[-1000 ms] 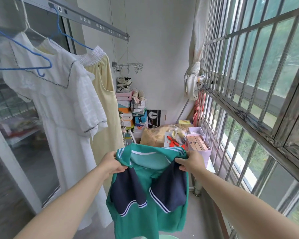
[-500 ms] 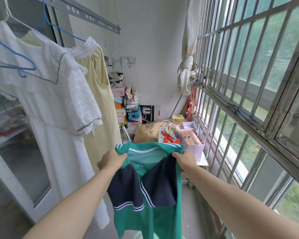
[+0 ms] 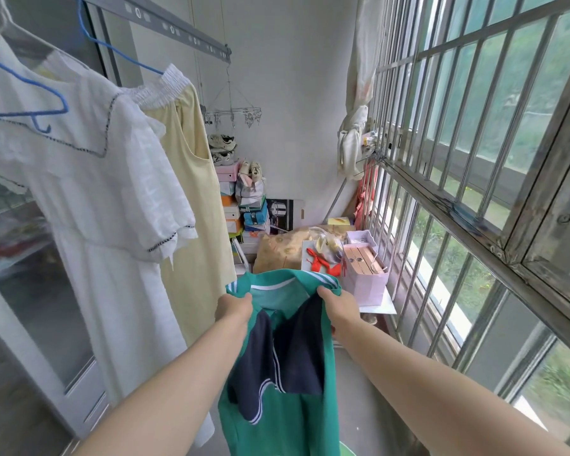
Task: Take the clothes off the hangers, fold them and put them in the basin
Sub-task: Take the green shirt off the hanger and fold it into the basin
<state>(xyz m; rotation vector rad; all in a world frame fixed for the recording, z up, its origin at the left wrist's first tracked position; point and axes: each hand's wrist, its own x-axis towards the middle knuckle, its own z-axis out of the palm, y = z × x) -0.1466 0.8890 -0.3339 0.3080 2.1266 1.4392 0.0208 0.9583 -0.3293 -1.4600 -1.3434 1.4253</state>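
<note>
Centrally, one green shirt, navy sleeves folded inward, was gripped at its shoulders by left hand and right hand; lettering on far shoeboxes was illegible.

The left hand and right hand now grip the green shirt closer together than a second ago. The span of cloth between the fingers is shorter. Below the fingers the two navy sleeves now overlap instead of only meeting, and the shirt's body hangs narrower.
</note>
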